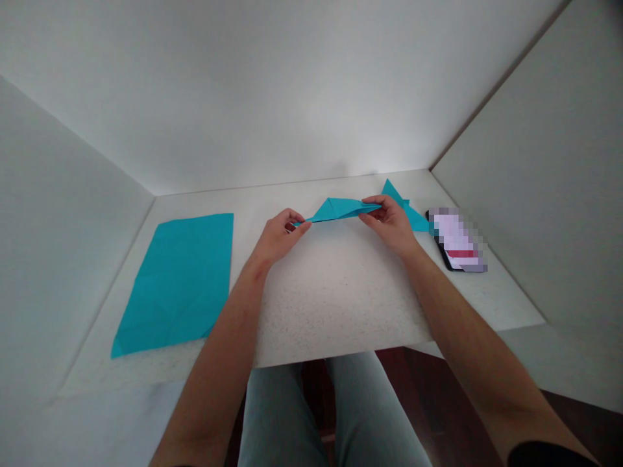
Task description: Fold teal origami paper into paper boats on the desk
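Observation:
A folded teal paper piece (338,210), long and pointed, is held just above the white table (335,298). My left hand (281,233) pinches its left tip. My right hand (389,220) pinches its right end, fingers closed over the fold. Behind my right hand lies another folded teal paper shape (406,206), partly hidden by that hand.
A flat teal paper sheet (180,282) lies on the table's left side. A phone (455,241) rests at the right, near the side wall. White walls enclose the table at the back and on both sides. My legs show below the front edge.

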Demonstrator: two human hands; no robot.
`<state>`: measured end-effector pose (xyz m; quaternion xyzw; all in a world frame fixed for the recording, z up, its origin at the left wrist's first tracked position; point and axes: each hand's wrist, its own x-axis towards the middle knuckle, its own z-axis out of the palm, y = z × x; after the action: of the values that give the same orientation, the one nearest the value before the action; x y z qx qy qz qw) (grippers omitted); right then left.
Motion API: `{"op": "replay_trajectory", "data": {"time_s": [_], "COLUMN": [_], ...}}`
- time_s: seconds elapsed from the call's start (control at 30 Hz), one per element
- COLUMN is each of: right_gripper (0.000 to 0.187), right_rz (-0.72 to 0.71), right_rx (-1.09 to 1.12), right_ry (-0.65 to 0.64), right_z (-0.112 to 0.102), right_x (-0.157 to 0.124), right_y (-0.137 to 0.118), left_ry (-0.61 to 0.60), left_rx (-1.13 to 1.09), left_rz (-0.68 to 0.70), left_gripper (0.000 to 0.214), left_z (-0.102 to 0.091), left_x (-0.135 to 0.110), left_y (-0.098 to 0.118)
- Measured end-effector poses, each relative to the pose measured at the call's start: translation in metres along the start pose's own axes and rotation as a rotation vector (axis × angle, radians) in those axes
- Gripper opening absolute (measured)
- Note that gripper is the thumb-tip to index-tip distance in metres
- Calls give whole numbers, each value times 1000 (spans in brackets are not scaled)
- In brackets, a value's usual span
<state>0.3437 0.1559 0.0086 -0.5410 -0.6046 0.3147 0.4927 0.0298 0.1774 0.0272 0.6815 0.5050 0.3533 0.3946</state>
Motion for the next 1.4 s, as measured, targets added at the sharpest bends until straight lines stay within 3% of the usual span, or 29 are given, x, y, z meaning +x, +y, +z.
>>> {"op": "replay_trajectory", "data": {"time_s": [0.17, 0.37, 0.57, 0.67, 0.83, 0.9, 1.03, 1.17, 1.3, 1.4], "right_gripper": [33, 33, 32, 27, 26, 35, 68, 49, 50, 50], "right_rz": [-6, -53, -173, -252, -292, -274, -278, -354, -412, -416], "right_rx": [-112, -195, -228, -243, -276, -272, -282, -309, -300, -320], "right_ry": [81, 196, 320, 322, 183, 116, -39, -248, -353, -371], "right_z": [3, 7, 11, 13, 16, 19, 25, 23, 17, 13], "right_x": [0, -2, -5, -9, -14, -15, -15, -14, -13, -13], "right_y": [-5, -14, -22, -29, -36, -35, -29, -27, -24, -22], "left_ry": [-50, -201, -165, -185, -209, -211, -203, -143, -47, -64], "left_rx": [-1, 187, 331, 321, 313, 295, 180, 204, 316, 300], "left_rz": [42, 103, 134, 187, 151, 144, 131, 177, 228, 262], "left_gripper": [28, 41, 42, 42, 23, 24, 51, 73, 48, 38], "left_z": [2, 8, 9, 11, 19, 22, 26, 25, 19, 13], "left_x": [-3, -9, -11, -12, -10, -9, -10, -13, -13, -9], "left_y": [6, 12, 15, 19, 17, 15, 12, 13, 12, 7]}}
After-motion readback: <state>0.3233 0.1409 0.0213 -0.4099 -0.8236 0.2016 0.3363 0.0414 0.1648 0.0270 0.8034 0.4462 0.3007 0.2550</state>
